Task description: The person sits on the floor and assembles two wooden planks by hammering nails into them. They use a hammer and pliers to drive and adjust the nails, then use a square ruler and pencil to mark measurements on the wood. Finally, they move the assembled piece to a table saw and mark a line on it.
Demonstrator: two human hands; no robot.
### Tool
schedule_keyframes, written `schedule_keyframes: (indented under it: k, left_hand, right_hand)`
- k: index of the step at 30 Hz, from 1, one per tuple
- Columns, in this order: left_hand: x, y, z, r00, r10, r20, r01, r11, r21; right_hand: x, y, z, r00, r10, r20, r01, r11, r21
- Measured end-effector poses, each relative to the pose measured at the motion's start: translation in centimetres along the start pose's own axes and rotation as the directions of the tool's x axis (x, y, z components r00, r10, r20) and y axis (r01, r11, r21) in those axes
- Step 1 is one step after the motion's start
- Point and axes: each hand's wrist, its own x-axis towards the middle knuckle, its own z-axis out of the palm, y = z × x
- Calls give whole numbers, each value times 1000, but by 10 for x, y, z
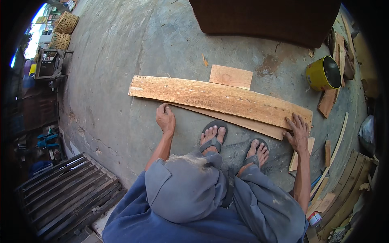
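The long plank (221, 99) lies flat on the concrete floor (113, 81), running crosswise just ahead of the person's sandalled feet (233, 143); a thinner board (243, 121) lies under its near edge and shows along that edge.

The left hand (165, 118) sits at the plank's near edge toward its left part, fingers curled under as if gripping the edge, though whether it grips the plank or the thin board below I cannot tell. The right hand (299, 130) lies spread and flat, palm down, at the plank's right end, pressing on wood and not clasping anything.

Judging from this, the main risks are these: the plank's face looks rough and pitted, so splinters could catch the bare fingers; the toes are just behind the plank's near edge, so a dropped or sliding end could land on them; and the thin board underneath may slip out or shift if only the upper piece is raised.

Left of the plank and well apart stand a dark slatted pallet (69, 190) and, farther off, woven baskets (65, 28). Behind the plank, touching its far edge, lies a short square offcut (231, 76). Right of the plank stand a yellow can (324, 73) and loose wood scraps (336, 162), which crowd the right end.
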Motion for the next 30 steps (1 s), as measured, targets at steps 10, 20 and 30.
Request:
schedule_keyframes:
  k: [10,20,30]
  left_hand:
    - [-31,53,9,846,340,411,-310,940,-140]
    - [0,76,26,512,445,735,-683,730,34]
    - [-26,82,45,516,767,381,-837,546,32]
  right_hand:
    - [88,-65,-9,936,-287,205,304,951,-53]
    - [142,-57,-16,944,-330,-20,330,941,68]
    - [100,-63,-35,941,-335,45,324,931,170]
